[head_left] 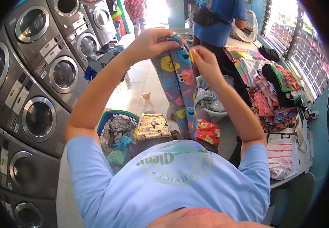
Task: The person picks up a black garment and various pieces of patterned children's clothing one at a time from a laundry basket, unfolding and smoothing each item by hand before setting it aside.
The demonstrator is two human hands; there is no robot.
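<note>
Grey cloth printed with colourful cartoon faces (179,81) hangs in a long folded strip in front of my chest. My left hand (157,43) pinches its top edge at one corner. At the other side of the top, my right hand (206,62) has its fingers closed on the cloth's edge. The lower end of the strip reaches down between two folded pieces on my lap: a yellow printed one (153,126) and a red printed one (208,132).
Washing machines (39,114) line the left side. A blue laundry basket (104,133) stands beside my lap, a white one (214,114) beyond it. A cat (147,97) is on the floor. Two people stand ahead. Clothes (265,95) are piled on the right-hand table.
</note>
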